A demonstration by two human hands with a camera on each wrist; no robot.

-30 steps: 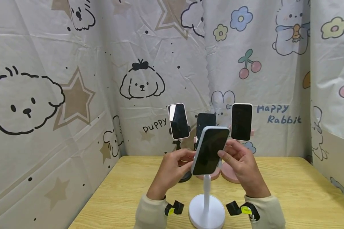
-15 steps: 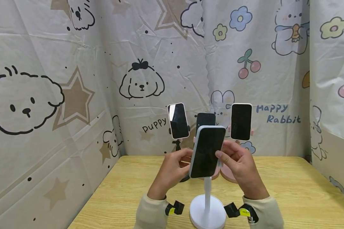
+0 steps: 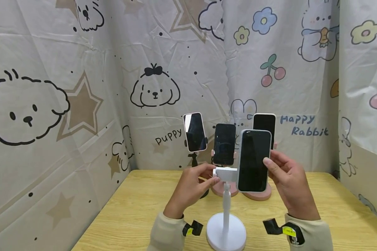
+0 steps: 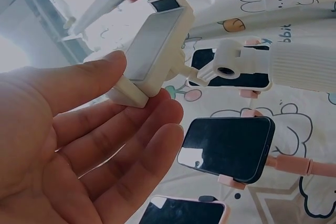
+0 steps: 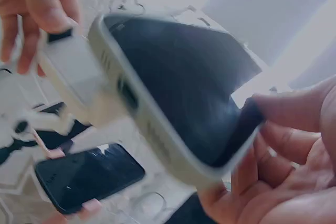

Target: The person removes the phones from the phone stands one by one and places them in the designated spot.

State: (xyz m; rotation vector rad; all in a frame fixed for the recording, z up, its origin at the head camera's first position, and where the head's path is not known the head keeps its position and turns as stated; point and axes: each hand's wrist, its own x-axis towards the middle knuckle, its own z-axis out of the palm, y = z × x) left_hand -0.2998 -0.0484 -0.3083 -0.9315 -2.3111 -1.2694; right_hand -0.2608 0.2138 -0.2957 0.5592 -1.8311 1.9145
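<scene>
A smartphone [image 3: 254,161] in a pale case is upright in the head view, right of the white phone stand [image 3: 227,209]. My right hand [image 3: 291,179] grips it by its right edge, thumb on the front. In the right wrist view the phone [image 5: 173,82] looks apart from the holder, though blurred. My left hand [image 3: 191,184] pinches the left end of the stand's white clamp [image 3: 225,174]. In the left wrist view, thumb and fingers hold the end piece of the clamp [image 4: 155,45], whose face is bare. The held phone covers the clamp's right end in the head view.
Behind stand three more phones on stands: a left phone [image 3: 195,132] on a black stand, a middle phone [image 3: 224,143] and a right phone [image 3: 264,122] on pink ones. They share the wooden table [image 3: 128,216]. Printed curtains [image 3: 157,139] enclose the back and sides.
The right hand has moved the phone rightward, off the front of the white clamp, which is now exposed. The left hand remains at the clamp's left end.
</scene>
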